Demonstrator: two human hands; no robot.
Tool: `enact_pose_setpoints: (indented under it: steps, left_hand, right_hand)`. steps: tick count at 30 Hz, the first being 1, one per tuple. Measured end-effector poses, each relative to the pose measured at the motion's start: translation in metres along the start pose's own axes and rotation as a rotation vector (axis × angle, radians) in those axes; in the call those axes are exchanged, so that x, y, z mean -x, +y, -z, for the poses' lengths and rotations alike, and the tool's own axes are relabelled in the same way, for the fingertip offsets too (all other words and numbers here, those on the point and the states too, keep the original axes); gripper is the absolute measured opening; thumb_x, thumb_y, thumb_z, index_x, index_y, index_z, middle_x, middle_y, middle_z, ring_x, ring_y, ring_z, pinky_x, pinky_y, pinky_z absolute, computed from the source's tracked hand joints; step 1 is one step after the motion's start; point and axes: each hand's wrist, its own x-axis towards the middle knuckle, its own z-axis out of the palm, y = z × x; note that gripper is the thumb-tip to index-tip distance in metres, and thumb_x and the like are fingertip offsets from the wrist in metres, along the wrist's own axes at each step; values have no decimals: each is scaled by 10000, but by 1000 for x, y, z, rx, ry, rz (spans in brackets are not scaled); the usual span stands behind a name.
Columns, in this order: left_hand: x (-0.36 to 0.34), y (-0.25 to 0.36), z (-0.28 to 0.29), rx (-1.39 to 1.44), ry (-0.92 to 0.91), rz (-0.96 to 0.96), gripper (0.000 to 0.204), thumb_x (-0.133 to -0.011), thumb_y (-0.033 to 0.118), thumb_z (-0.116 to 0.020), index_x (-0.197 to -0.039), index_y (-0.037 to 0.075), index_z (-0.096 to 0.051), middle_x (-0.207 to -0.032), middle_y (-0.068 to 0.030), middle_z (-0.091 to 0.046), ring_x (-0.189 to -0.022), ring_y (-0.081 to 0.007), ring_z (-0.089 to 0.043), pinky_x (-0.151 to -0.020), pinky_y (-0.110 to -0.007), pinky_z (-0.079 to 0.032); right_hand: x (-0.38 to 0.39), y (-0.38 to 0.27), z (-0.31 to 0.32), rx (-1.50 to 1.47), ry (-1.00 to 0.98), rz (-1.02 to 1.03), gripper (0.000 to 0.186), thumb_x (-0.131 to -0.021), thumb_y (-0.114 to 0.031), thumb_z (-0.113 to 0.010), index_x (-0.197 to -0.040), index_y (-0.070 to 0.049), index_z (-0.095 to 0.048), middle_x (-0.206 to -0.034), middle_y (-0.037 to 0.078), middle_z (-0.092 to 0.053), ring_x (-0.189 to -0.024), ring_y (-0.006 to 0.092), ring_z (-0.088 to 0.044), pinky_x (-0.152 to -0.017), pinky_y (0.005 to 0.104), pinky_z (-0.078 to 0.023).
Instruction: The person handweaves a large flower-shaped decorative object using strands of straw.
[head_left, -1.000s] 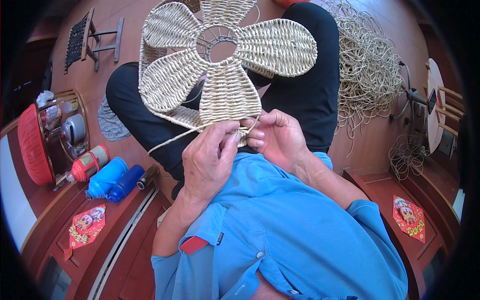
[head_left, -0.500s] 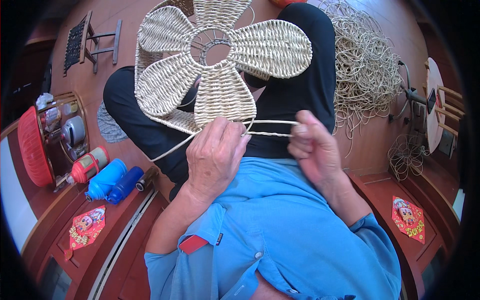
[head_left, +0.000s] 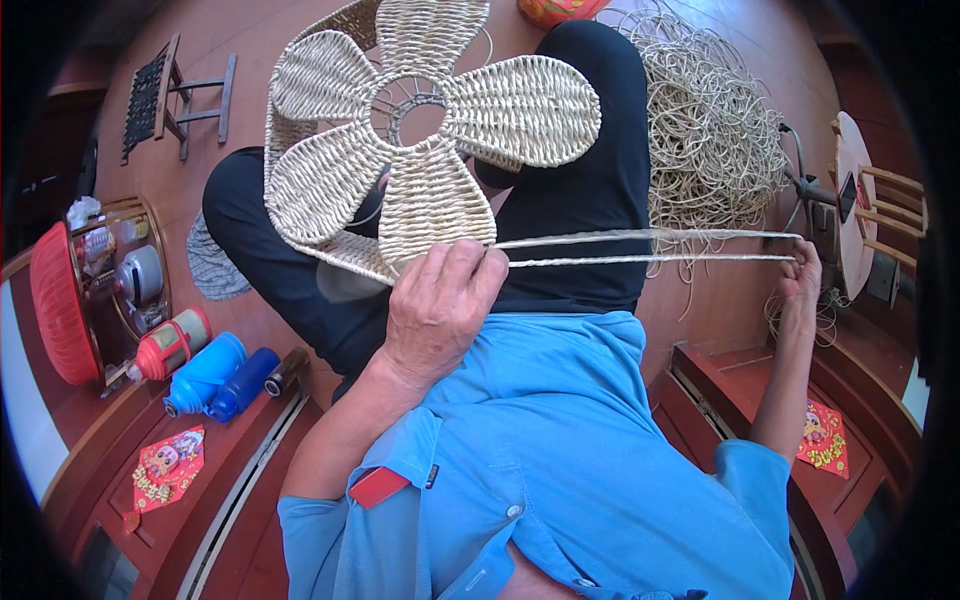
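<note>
A woven, flower-shaped basket of pale cord rests against my lap, its petals set around a round hole with a wire frame showing behind. At the tip of the lowest petal, my left hand is closed, gripping the basket's edge. Far out to the right, my right hand pinches a cord. Two strands of it run taut, side by side, from the left hand across my thigh to the right fingers. What lies under the left fingers is hidden.
A large tangled heap of cord lies on the floor at the right, near an upturned round stool. At the left are a low bench, a red plastic basin, a rack of containers and several flasks.
My right hand has swept far to the right, drawing the cord out into two long strands. The loose end left of my left hand is gone from there. The left hand keeps its grip.
</note>
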Motion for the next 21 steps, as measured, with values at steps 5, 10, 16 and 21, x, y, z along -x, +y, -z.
enact_pose_setpoints:
  steps: [5,10,16,21]
  left_hand:
    - [10,-12,-7,199,126,-11,204,-877,22,-808,-1047,83,-713,-967,-63,-653,-849,-269,-676,-723,-415,-549]
    - [7,7,8,255,136,287,146,-913,31,-812,-1034,57,-734,-925,-103,-661,-844,-314,-685,-744,-433,-546]
    - [6,8,17,196,44,408,98,-934,26,-807,-1010,55,-752,-908,-100,-662,-810,-295,-698,-717,-409,-545]
    - [5,7,17,326,12,565,88,-935,26,-805,-1003,56,-759,-893,-91,-664,-793,-270,-706,-697,-384,-545]
  right_hand:
    - [-71,-115,157,-125,243,96,247,-975,-100,-762,-850,-142,-554,-679,-61,-519,-433,76,-309,-375,241,-233]
    - [-54,-56,61,230,152,48,342,-1033,-194,-772,-1319,-43,-661,-1178,80,-717,-894,146,-713,-673,217,-531]
    - [227,2,-199,1182,-594,193,271,-1060,-311,-755,-1049,-42,-778,-869,-7,-703,-803,82,-670,-695,270,-562]
    - [331,64,-278,870,-1084,-152,327,-1084,-221,-708,-1318,3,-756,-1059,74,-783,-948,133,-725,-827,317,-617]
